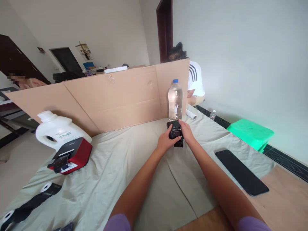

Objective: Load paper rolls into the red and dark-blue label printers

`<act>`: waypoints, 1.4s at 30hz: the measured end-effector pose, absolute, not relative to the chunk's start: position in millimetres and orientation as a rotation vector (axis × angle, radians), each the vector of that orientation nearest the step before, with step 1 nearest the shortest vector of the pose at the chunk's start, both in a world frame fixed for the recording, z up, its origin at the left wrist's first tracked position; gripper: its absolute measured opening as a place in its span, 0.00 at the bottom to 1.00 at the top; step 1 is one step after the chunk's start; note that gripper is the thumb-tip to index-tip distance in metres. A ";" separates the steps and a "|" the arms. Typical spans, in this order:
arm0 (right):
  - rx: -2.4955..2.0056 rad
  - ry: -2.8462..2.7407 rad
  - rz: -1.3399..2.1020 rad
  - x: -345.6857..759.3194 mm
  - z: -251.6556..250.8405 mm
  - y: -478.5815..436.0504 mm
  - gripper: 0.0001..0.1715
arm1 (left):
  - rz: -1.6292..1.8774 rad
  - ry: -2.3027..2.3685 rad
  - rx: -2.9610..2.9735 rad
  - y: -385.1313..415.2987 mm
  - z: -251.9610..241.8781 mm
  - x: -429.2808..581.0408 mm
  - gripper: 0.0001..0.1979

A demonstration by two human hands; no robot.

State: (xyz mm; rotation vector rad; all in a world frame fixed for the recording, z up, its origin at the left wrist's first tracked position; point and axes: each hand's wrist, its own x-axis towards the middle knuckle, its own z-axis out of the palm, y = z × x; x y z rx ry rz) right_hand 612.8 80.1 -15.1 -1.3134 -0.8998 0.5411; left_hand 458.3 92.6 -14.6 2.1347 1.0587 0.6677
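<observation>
Both my hands reach forward over the cloth-covered table. Between them is a small black boxy packet [175, 125] with a glossy wrapped look; its exact kind does not show. My left hand [165, 140] grips its left side, thumb on top and fingers bent around the near edge. Along the right side lies my right hand [187, 131], its fingers closed against the packet and partly hidden. Just below sits another dark shiny piece [178, 143], and I cannot tell whether it is joined to the packet. Right behind stands a clear bottle [175, 101] with a blue cap.
A cardboard panel [125, 98] stands across the back. To the left are a white jug [64, 128], a red and black label printer [77, 154] and black film rolls [31, 202]. A black phone-like slab [242, 173] lies right, near a green stool [251, 131]. A person [196, 78] sits beyond the panel.
</observation>
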 end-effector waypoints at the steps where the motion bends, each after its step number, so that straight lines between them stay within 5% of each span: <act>1: -1.337 -0.861 0.522 628.0 -19.8 81.3 0.29 | 0.665 1.048 2.142 93.6 -17.0 473.2 0.47; 19: -1.497 -0.816 0.450 704.0 -66.9 85.2 0.32 | 0.552 1.111 2.276 80.1 -52.6 546.6 0.35; 30: -1.650 -0.878 0.364 714.2 -32.8 79.7 0.30 | 0.455 0.983 2.553 40.2 -48.5 522.2 0.32; 36: -1.652 -1.120 0.138 668.3 1.6 74.3 0.25 | 0.529 0.990 2.521 49.0 -16.7 392.0 0.26; 42: -1.388 -1.651 0.225 531.4 11.1 69.0 0.17 | 0.782 1.799 2.360 54.6 29.6 138.6 0.19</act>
